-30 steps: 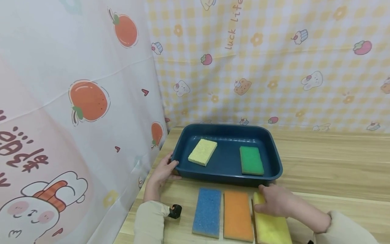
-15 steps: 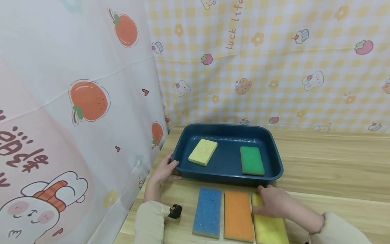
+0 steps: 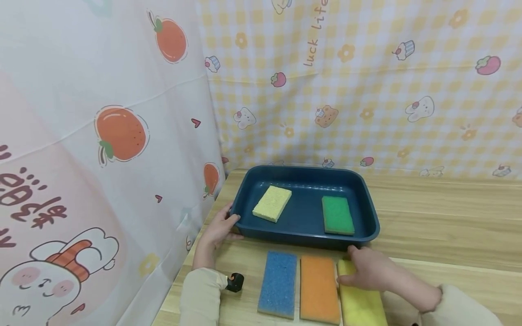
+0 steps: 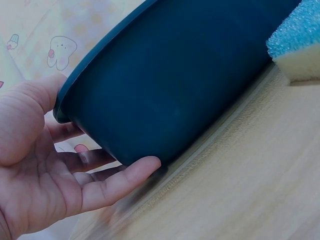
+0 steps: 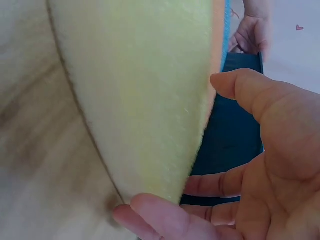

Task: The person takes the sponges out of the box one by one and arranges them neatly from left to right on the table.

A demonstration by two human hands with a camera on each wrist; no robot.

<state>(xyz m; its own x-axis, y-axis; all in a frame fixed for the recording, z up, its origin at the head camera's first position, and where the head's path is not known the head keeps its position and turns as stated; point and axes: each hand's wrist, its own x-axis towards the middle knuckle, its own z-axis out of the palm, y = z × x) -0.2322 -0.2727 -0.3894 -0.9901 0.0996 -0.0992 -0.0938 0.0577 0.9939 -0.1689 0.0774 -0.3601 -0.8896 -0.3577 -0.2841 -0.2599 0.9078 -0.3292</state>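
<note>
Sponges lie nearest the viewer in a row on the wooden worktop (image 3: 448,226): a blue sponge (image 3: 278,284), an orange sponge (image 3: 319,289) and a yellow sponge (image 3: 360,296), side by side and almost touching. The right hand (image 3: 369,270) rests on the far end of the yellow sponge, thumb at its inner edge and fingers curled over the end, apparently pinching it; the wrist view shows its thick, soft, pale foam edge between thumb and fingertips. The step in hand looks like taking hold of this sponge; lifting it cleanly would call for a firm pinch without dragging the orange neighbour. Just beyond, the left hand (image 3: 218,231) cups the near left corner of a dark blue tray (image 3: 369,199). Inside lie a pale yellow sponge (image 3: 272,203) and a green sponge (image 3: 337,214), well apart.
</note>
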